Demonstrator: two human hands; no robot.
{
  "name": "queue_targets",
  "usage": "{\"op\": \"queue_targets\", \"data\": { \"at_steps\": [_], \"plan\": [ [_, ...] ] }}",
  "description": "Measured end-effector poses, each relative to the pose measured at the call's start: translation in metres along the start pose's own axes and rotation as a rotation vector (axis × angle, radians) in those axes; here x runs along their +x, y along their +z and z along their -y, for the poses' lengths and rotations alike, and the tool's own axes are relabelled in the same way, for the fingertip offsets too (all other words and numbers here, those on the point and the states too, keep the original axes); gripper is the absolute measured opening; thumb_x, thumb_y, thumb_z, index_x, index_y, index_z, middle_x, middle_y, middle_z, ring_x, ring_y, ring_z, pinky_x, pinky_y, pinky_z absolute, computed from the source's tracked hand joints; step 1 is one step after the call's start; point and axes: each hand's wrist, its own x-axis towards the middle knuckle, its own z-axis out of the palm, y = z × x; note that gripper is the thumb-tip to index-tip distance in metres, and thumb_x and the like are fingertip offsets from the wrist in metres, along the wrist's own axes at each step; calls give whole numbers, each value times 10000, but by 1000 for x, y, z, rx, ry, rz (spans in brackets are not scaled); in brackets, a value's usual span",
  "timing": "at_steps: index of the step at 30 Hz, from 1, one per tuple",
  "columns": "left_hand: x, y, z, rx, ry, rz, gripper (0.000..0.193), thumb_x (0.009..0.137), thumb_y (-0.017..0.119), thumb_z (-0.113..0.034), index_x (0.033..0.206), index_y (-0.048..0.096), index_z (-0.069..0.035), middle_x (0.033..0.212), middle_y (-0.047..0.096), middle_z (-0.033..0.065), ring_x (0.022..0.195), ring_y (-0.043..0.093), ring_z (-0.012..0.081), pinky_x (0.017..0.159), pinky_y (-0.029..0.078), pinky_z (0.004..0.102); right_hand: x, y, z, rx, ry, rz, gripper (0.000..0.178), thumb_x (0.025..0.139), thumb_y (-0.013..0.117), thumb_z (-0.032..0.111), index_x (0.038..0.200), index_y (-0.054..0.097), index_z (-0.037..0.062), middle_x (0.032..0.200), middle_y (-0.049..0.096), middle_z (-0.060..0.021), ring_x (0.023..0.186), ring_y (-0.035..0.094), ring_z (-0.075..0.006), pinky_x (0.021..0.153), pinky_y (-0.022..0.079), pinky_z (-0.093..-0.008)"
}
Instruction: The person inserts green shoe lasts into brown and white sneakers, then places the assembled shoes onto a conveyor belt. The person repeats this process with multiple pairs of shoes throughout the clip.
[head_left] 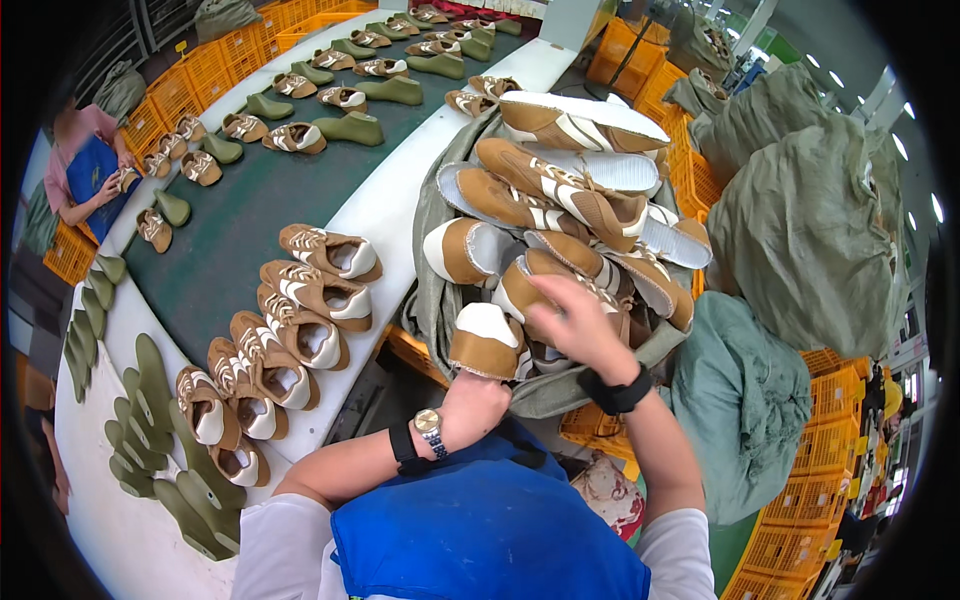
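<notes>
Showing white above tan, a shoe upper (482, 352) sits by left hand (474, 410) and right hand (578, 322); each grip unclear.

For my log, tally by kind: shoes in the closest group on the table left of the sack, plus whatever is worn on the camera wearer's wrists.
Brown-and-white shoes: 7
Black wristbands: 2
Wristwatch: 1
Total: 10

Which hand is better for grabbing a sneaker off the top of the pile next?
Probably the right hand: it is nearer the brown-and-white sneaker on top. The left hand is farther away, by the white-heeled sneaker at the near edge of the sack.
</notes>
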Motion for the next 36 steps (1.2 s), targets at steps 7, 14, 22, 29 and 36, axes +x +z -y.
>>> {"op": "queue_targets", "data": {
  "at_steps": [7,14,22,29,36],
  "plan": [
    [-5,-2,0,77,-5,13,95,696,581,-115,647,646,-68,686,593,81,704,585,229,680,440,344,33,14,37,522,520,121,294,831,659,166,1091,599,42,980,634,-65,912,600,-138,801,496,-285],
    [-5,-5,1,46,66,2,99,724,554,-107,700,636,-57,748,568,84,782,561,252,868,411,376,13,-46,0,1004,566,-206,231,912,551,230,1017,594,30,918,624,-43,806,592,-100,712,473,-237],
    [-6,-8,14,-51,73,67,19,753,535,-84,762,529,-68,621,571,85,673,608,261,955,413,423,-26,-80,-25,854,484,-165,310,893,524,308,1036,551,35,925,619,-68,833,590,-131,747,467,-251],
    [4,-16,6,-1,121,78,36,743,549,-93,750,523,-68,574,567,61,605,607,248,931,432,429,-47,-37,-7,273,360,569,198,845,628,241,882,658,49,892,667,-79,836,633,-210,758,490,-299],
    [5,-24,6,6,133,41,28,755,549,-94,738,567,-83,581,605,72,596,625,221,886,441,389,2,-32,24,-38,-131,472,173,827,617,181,887,695,38,898,633,-139,851,605,-338,779,491,-395]
  ]
}}
